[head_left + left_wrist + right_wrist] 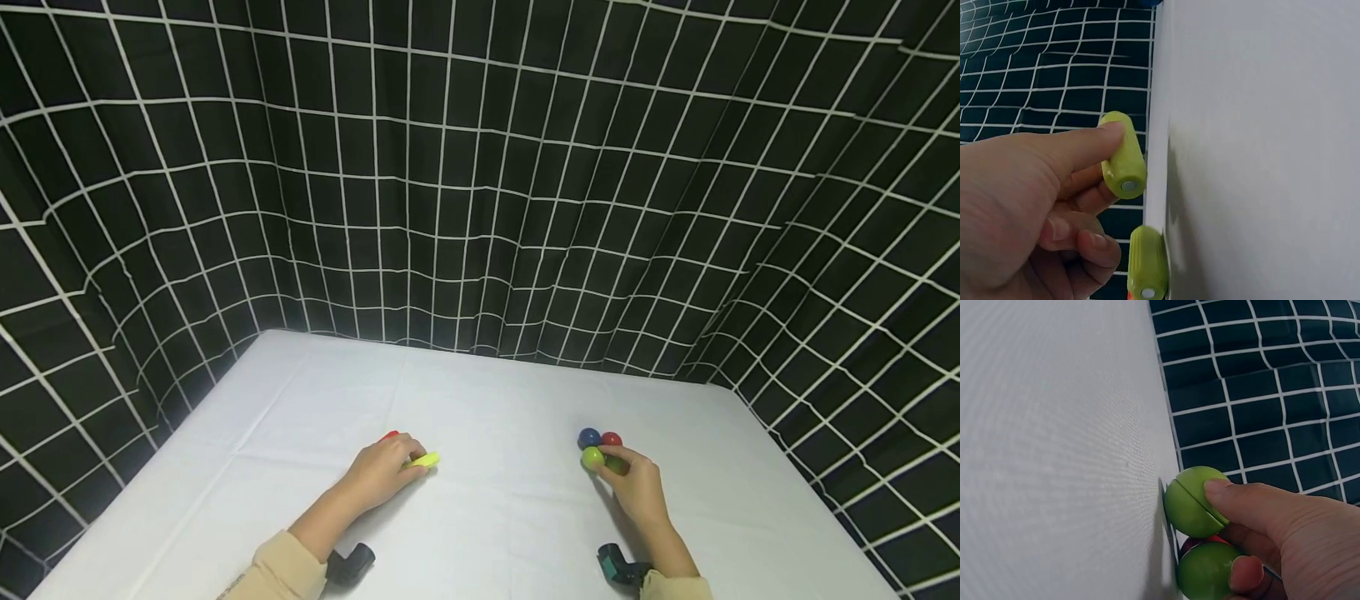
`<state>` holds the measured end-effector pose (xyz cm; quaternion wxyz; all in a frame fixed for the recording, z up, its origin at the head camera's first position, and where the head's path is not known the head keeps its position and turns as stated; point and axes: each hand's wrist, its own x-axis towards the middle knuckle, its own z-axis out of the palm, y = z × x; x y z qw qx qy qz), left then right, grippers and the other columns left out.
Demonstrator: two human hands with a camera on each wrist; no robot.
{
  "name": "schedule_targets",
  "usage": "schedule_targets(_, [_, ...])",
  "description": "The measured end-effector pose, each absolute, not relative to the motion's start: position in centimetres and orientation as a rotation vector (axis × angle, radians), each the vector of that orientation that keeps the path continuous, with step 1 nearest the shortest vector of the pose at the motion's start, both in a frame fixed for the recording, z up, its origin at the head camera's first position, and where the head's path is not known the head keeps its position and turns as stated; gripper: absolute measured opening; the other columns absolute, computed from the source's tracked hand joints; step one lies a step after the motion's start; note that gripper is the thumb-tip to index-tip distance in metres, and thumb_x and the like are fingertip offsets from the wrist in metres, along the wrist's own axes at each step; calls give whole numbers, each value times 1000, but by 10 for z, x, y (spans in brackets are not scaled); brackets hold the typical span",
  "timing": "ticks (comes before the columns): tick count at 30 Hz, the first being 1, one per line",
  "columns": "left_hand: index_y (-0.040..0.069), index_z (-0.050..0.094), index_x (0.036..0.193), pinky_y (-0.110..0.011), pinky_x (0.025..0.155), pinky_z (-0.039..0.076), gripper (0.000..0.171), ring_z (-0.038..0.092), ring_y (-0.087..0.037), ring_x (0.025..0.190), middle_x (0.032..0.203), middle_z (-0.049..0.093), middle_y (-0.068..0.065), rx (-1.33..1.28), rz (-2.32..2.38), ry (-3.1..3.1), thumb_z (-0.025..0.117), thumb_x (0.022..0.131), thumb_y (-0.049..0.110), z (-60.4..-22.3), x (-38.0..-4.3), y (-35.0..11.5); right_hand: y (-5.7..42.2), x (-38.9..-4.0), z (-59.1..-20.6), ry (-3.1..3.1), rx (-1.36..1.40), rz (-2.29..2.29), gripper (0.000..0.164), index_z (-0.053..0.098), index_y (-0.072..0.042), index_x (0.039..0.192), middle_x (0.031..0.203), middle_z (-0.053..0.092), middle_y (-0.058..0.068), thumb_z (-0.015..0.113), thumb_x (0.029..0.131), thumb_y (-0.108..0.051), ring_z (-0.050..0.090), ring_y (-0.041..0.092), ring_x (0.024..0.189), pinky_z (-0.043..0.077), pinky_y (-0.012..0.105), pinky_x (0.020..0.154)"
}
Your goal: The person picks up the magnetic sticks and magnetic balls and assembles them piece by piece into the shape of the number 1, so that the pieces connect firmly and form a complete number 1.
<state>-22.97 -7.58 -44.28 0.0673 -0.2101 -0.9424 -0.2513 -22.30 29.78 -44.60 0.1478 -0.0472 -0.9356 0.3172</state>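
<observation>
My left hand pinches a short yellow-green rod between thumb and fingers, its rounded body tipped with a small silvery disc. Below it in the left wrist view is a second yellow-green rod, close to the white table. A bit of red peeks out behind that hand in the head view. On the right, thumb and fingers of my right hand grip a green ball with a seam around it. Another green ball lies beside it under the fingers. A blue ball and a red ball sit just beyond.
The table wears a white cloth with faint creases. Black curtains with a white grid enclose it at the back and sides. Dark wrist-camera mounts show beside both forearms.
</observation>
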Motion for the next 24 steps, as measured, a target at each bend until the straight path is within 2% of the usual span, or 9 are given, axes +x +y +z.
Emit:
schedule_targets(12, [10, 68, 93, -29, 66, 46, 15, 57, -10, 80, 91, 66, -1, -531, -1018, -2874, 70, 82, 20, -444, -230, -67, 297, -222, -446, -2685, -141, 920, 33, 65, 2, 109, 120, 58, 28, 72, 79, -8, 51, 44, 116, 42, 52, 97])
schedule_targets(20, [7, 65, 100, -30, 72, 48, 22, 57, -11, 85, 96, 66, -2, -529, -1260, -2873, 67, 84, 22, -447, -233, -62, 297, -222, -446, -2679, -123, 916, 34, 64, 3, 110, 120, 58, 29, 71, 79, -7, 51, 45, 116, 42, 52, 96])
schedule_targets(24, [5, 64, 101, -26, 68, 49, 25, 58, -13, 88, 95, 65, -2, -523, -1417, -2846, 67, 85, 23, -449, -234, -59, 298, -222, -446, -2681, -96, 906, 35, 63, 4, 111, 121, 57, 29, 71, 79, -7, 50, 45, 117, 42, 51, 97])
